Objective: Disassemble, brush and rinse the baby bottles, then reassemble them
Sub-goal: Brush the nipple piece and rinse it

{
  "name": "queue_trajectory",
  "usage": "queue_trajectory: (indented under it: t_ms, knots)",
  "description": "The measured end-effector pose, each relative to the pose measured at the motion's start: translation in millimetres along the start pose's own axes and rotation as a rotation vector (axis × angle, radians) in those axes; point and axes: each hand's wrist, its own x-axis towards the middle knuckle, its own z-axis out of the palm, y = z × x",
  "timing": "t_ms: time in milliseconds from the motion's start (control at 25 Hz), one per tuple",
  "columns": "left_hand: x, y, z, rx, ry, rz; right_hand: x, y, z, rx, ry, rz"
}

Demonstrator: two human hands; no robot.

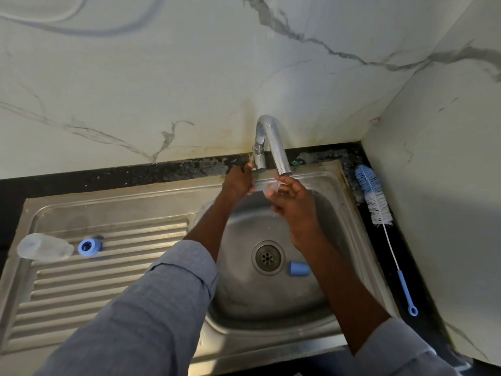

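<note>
My right hand [294,198] holds a small clear teat [272,187] just under the tap spout [280,158], fingers curled around it. My left hand [238,181] reaches to the tap's lever [257,160] and grips it at the base. A clear bottle body [44,246] lies on its side on the ribbed drainboard at far left, with a blue collar ring [88,246] beside it. A blue cap [298,268] lies in the basin right of the drain [267,257].
A long bottle brush [375,198] with blue and white bristles and a blue handle lies on the dark counter right of the steel sink [352,213]. Marble wall panels close in behind and on the right.
</note>
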Motion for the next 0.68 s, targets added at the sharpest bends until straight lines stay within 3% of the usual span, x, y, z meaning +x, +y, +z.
queue_trajectory:
  t_ms: [120,200,320,480,560,680]
  knots:
    - [-3.6,15.1,-1.1,0.48,0.12,0.265,-12.0,10.8,-17.5,-0.391,0.067,-0.203]
    - [-6.0,22.9,-1.1,0.589,0.077,0.411,-24.0,13.5,-24.3,-0.535,0.057,-0.264]
    - [-21.0,8.8,-6.7,0.471,0.0,0.503,-40.8,6.3,-31.1,-0.663,0.084,-0.501]
    - [-61.8,-49.8,-4.3,0.349,0.105,0.36,-58.5,-6.7,-35.4,-0.638,0.104,-0.893]
    - [-86.1,-79.7,0.8,0.364,0.158,0.299,-68.6,5.2,-35.4,-0.628,0.092,-0.864]
    - [-123.9,-118.4,-6.0,0.416,0.205,0.345,-84.7,28.1,-32.4,-0.744,0.082,-0.661]
